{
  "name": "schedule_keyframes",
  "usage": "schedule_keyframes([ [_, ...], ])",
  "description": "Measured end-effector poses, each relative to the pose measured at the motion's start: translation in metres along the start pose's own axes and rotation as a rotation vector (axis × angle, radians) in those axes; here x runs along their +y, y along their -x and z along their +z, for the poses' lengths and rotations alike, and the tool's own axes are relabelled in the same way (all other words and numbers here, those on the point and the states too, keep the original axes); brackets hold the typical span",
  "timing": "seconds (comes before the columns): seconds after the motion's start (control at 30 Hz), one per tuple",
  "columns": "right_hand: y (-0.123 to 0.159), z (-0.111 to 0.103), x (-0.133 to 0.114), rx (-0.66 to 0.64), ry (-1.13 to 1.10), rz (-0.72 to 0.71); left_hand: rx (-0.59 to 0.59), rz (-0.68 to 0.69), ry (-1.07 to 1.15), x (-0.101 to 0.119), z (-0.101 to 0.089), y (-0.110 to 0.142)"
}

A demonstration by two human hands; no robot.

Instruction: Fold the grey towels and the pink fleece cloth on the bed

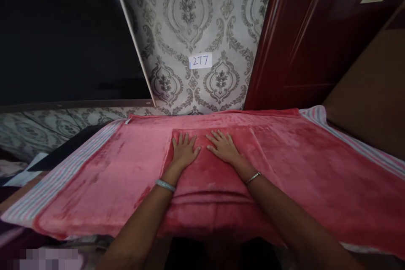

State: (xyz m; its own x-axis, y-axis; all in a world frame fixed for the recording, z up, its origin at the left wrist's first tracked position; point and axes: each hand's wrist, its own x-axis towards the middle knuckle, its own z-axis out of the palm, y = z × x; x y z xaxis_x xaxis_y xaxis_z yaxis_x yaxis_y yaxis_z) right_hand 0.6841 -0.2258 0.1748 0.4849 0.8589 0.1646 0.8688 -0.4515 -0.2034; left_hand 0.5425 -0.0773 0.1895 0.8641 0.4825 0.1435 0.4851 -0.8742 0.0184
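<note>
A folded section of red plush blanket (209, 173) lies in the middle of a larger spread of the same pinkish-red fabric (104, 168). My left hand (184, 150) rests flat on the upper left of the folded section, fingers spread; a pale bangle circles that wrist. Flat on its upper right lies my right hand (224, 147), also with fingers apart and a thin silver bracelet at the wrist. Neither hand grips anything. Creases run across the fabric below the hands. Whether the folded section is a separate piece cannot be told.
Under the red fabric a striped cloth (72, 164) shows at the left and right edges. Behind stands a patterned wall with a paper label (200, 60) reading 277. A dark screen (63, 38) is at left, a dark red wooden panel (294, 38) at right.
</note>
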Motion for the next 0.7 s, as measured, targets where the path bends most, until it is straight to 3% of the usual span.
schedule_keyframes([
  [0.27,0.010,-0.021,-0.005,-0.128,-0.057,-0.048,-0.009,-0.002,-0.001,-0.001,-0.001,-0.001],
  [0.37,0.038,-0.025,-0.011,-0.197,-0.108,-0.180,-0.016,-0.003,0.001,-0.001,-0.002,-0.001],
  [0.57,0.122,-0.029,-0.026,-0.239,-0.190,-0.387,0.009,-0.010,0.011,-0.001,0.000,-0.001],
  [0.7,0.138,-0.044,-0.019,-0.253,-0.408,-0.437,0.014,-0.004,0.015,-0.002,0.002,-0.002],
])
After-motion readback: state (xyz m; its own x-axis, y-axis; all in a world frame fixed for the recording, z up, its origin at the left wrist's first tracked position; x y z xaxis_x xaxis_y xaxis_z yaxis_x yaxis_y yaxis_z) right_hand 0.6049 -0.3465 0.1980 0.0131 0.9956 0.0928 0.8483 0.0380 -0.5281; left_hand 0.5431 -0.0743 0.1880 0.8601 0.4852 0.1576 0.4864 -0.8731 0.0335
